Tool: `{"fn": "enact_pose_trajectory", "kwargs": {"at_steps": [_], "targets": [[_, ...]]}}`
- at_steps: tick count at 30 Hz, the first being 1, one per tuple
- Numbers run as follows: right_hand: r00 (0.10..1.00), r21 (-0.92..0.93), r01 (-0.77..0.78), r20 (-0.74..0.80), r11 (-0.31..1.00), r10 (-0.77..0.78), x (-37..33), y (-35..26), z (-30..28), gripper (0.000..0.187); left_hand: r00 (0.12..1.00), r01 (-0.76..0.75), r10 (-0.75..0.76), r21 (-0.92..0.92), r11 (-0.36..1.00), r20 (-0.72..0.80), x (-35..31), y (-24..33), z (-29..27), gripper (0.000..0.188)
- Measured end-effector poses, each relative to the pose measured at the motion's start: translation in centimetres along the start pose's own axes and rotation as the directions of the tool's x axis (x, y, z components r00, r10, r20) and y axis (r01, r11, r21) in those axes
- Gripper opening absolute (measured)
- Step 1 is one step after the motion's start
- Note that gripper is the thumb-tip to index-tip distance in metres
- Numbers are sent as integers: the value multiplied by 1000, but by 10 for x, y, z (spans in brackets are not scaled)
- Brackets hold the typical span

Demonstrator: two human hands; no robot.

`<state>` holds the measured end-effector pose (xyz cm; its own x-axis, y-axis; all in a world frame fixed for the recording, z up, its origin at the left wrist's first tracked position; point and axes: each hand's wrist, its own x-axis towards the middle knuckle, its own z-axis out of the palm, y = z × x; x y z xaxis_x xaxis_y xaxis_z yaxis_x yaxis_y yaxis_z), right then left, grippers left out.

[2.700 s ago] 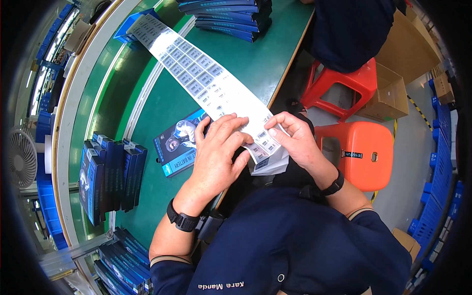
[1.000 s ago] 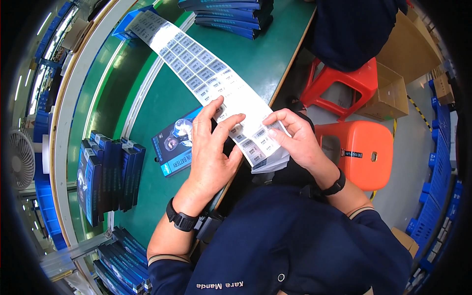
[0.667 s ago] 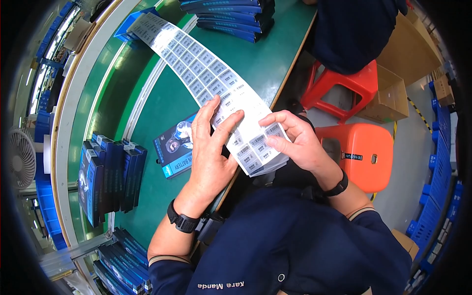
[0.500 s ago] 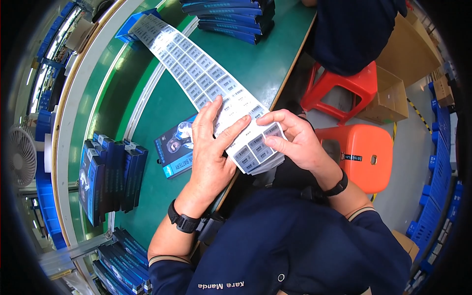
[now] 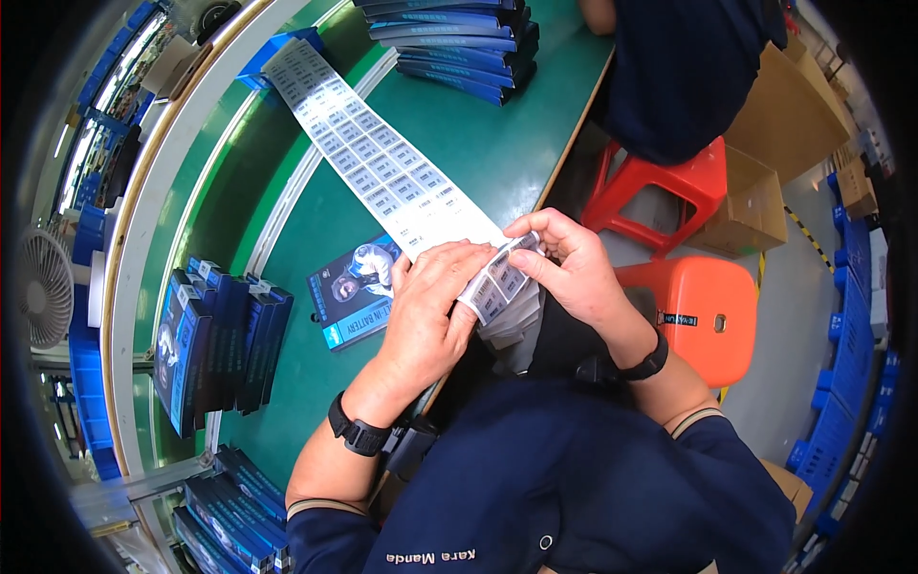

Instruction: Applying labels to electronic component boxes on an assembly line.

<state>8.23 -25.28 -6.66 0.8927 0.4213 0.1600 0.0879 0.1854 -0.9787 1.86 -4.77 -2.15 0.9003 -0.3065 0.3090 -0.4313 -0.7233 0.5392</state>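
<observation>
A long strip of white, printed labels (image 5: 382, 167) runs diagonally across the green table, from a blue bin toward my body. My left hand (image 5: 421, 320) lies over its near part, fingers together, holding it; the thumb is partly hidden by the sheet. At the strip's right edge, my right hand (image 5: 579, 273) pinches the near end between thumb and forefinger. That end bends up between both hands, and more folded layers hang below it past the table edge. Just left of my left hand, a flat blue-and-black printed box (image 5: 349, 297) lies on the table.
Blue boxes stand in a row (image 5: 220, 344) at left, with a pile (image 5: 449, 43) at the far side and more (image 5: 229, 512) at lower left. The blue bin (image 5: 277, 57) sits at the strip's far end. Right are red (image 5: 660, 196) and orange stools (image 5: 708, 316), cartons and another person.
The strip's near end, flat before, now curves up between my hands. My left fingers have drawn together and moved nearer my right hand, which keeps its pinch.
</observation>
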Motion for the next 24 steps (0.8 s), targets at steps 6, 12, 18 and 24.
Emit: {"fn": "enact_pose_trajectory", "kwargs": {"at_steps": [6,12,18,24], "targets": [[999,18,-12,-34,1000,13,6,3,3,18,999,37,-46,-302,952,-22,1,1,-8,38],[999,90,-15,-48,996,19,7,5,9,17,990,90,-122,-346,934,-72,-1,1,-2,39],[999,39,-6,-50,999,8,6,3,10,17,957,202,-254,-301,932,-144,-1,0,4,18],[1000,-199,-19,3,980,20,5,-9,2,16,960,171,-232,-322,931,-160,-1,0,4,15]]}}
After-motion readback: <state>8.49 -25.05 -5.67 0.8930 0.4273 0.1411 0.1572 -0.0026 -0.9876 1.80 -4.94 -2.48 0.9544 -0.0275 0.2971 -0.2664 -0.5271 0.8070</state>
